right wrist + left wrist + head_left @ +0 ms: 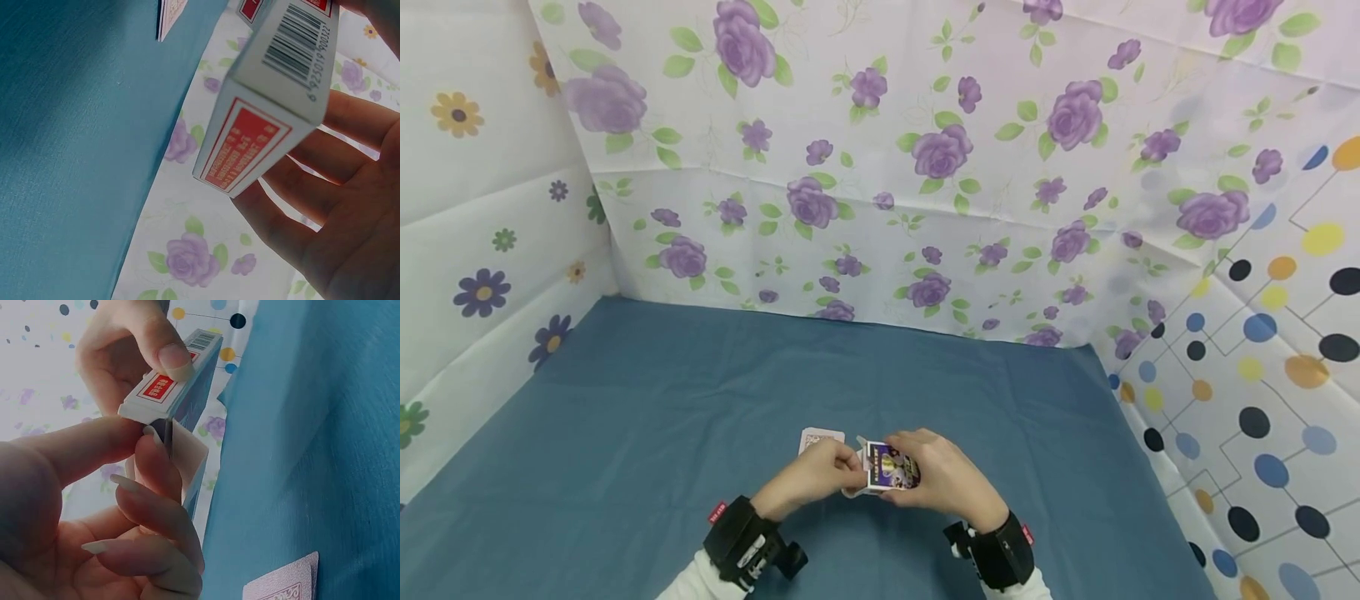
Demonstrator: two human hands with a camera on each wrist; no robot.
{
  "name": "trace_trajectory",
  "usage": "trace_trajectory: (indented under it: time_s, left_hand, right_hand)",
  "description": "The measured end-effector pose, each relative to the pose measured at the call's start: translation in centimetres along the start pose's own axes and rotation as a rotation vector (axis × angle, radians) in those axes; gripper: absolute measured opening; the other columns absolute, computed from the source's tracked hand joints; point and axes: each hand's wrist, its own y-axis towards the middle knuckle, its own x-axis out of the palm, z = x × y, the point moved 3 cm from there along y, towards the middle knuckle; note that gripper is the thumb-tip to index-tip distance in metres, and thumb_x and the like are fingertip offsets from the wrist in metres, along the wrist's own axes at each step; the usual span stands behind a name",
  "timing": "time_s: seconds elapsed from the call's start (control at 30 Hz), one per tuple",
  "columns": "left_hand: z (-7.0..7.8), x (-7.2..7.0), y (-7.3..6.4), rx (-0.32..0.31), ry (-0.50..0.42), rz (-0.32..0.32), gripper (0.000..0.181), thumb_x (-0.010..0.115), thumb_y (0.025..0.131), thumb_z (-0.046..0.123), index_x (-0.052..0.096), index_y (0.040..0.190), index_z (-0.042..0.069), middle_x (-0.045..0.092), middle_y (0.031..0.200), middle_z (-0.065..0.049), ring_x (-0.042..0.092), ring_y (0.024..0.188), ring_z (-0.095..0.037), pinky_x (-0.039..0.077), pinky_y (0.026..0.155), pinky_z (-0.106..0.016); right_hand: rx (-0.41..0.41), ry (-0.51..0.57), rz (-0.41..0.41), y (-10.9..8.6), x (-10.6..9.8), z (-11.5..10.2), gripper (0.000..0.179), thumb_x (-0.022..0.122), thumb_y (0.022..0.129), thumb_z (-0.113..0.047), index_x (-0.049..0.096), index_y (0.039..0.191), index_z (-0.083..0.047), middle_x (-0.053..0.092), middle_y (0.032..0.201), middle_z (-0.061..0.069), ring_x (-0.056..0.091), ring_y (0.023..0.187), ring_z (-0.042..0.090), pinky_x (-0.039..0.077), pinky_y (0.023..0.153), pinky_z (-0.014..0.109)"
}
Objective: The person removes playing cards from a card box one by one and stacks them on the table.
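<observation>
A small playing-card box, with a purple printed face and white edges, is held above the cloth between both hands. My right hand grips it by its sides; the right wrist view shows the barcode side and a red-labelled end. At the box's other end my left hand pinches the opening with thumb and index finger. A loose flap stands out there. Whether cards are between those fingertips is hidden. On the cloth beside the left hand lies a small stack of playing cards, pale with a patterned back, partly covered by that hand.
A blue cloth covers the table. Behind it hangs a white curtain with purple roses. Flower-print fabric closes the left side, and dotted fabric the right. Each wrist wears a black camera strap.
</observation>
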Motion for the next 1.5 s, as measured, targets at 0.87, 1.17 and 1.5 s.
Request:
trace_trajectory:
  time_s: [0.87,1.17,1.5]
  left_hand:
    - [-0.4,-3.2,-0.8,-0.137,-0.376,-0.213,0.011,0.052,0.098,0.009,0.052,0.096,-0.002,0.07,0.095,-0.028,0.073,0.075,-0.016,0.057,0.07,-0.026]
    - [-0.7,-5.1,-1.4,-0.13,-0.377,-0.183,0.011,0.051,0.098,0.01,0.049,0.096,-0.001,0.069,0.092,-0.023,0.074,0.08,-0.019,0.056,0.077,-0.028]
    - [-0.7,-7.3,-2.0,-0.114,-0.277,-0.096,0.019,0.054,0.097,0.011,0.051,0.105,-0.005,0.067,0.092,-0.012,0.072,0.083,-0.017,0.054,0.084,-0.032]
  right_hand:
    - [0.031,0.007,0.015,0.1,0.0,0.5,0.063,0.078,0.078,-0.041,0.061,0.13,-0.009,0.066,0.121,0.007,0.062,0.099,0.014,0.051,0.077,0.028]
    - [0.041,-0.016,0.005,0.0,-0.1,0.5,0.063,0.078,0.078,-0.043,0.061,0.13,-0.011,0.067,0.119,0.007,0.062,0.095,0.013,0.049,0.075,0.026]
    - [0.047,-0.005,0.013,0.0,0.0,0.5,0.064,0.078,0.078,-0.043,0.061,0.129,-0.01,0.066,0.123,0.007,0.063,0.106,0.018,0.052,0.084,0.035]
